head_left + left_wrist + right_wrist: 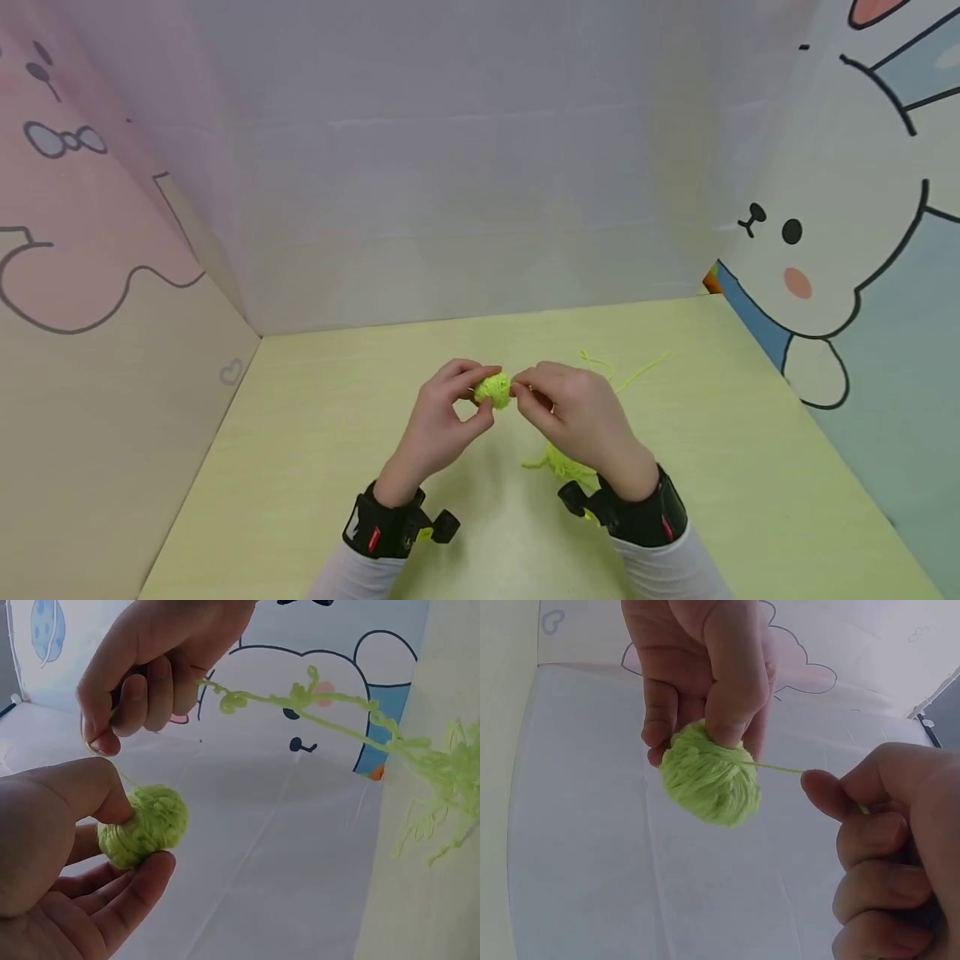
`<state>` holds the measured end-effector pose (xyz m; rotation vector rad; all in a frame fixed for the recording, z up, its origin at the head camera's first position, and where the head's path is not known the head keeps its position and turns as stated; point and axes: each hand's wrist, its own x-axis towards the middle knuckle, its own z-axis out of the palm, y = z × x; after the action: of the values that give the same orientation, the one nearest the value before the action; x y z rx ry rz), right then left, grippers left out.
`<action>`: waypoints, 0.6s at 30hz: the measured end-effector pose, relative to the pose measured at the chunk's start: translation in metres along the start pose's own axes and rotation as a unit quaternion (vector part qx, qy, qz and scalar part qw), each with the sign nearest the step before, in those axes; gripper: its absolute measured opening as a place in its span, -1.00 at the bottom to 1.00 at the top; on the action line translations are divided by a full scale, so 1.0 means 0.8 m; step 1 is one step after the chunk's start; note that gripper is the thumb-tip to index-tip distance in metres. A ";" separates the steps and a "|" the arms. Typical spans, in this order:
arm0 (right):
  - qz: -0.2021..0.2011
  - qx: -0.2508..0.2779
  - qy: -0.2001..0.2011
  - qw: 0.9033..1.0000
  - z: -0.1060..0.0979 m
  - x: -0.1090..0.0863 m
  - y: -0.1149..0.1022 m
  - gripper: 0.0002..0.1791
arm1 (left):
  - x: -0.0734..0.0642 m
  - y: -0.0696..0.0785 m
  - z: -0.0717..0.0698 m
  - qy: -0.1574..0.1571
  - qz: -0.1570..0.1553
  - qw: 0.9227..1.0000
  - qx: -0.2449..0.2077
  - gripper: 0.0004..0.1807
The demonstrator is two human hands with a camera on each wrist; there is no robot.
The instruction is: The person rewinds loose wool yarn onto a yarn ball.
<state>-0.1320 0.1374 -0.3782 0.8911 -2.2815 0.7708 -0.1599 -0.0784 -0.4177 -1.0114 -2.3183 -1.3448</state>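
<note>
My left hand holds a small ball of yellow-green yarn between thumb and fingers, above the table. Close on its right, my right hand pinches a strand of the same yarn between thumb and forefinger, the other fingers curled in. The strand runs short and straight from the ball to the pinch in the right wrist view. In the left wrist view the yarn trails on from behind the right hand, with small kinks, to a loose tangled heap.
On the pale yellow table, the loose yarn heap lies partly hidden under the right wrist, with stray ends reaching beyond the hand. A white sheet stands behind, and cartoon-printed panels flank both sides.
</note>
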 end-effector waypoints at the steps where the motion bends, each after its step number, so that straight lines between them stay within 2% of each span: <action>1: 0.005 -0.005 0.006 1.000 0.000 0.000 0.001 -0.89 | 0.000 0.002 -0.001 -0.006 0.006 1.000 -0.002 -0.54; 8: 0.033 -0.029 0.023 0.999 -0.001 0.000 0.003 -0.90 | 0.002 0.009 -0.003 -0.039 0.059 0.997 -0.018 -0.53; 13: 0.042 -0.034 0.030 0.998 -0.001 -0.001 0.003 -0.91 | 0.001 0.010 -0.004 -0.031 0.090 0.995 -0.039 -0.51; 18: 0.048 -0.020 0.018 0.998 0.000 -0.002 0.004 -0.90 | 0.002 0.014 -0.005 -0.018 0.121 0.991 -0.061 -0.49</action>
<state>-0.1333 0.1396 -0.3800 0.7481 -2.3135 0.7740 -0.1535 -0.0777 -0.4071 -1.3168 -2.0761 -1.3927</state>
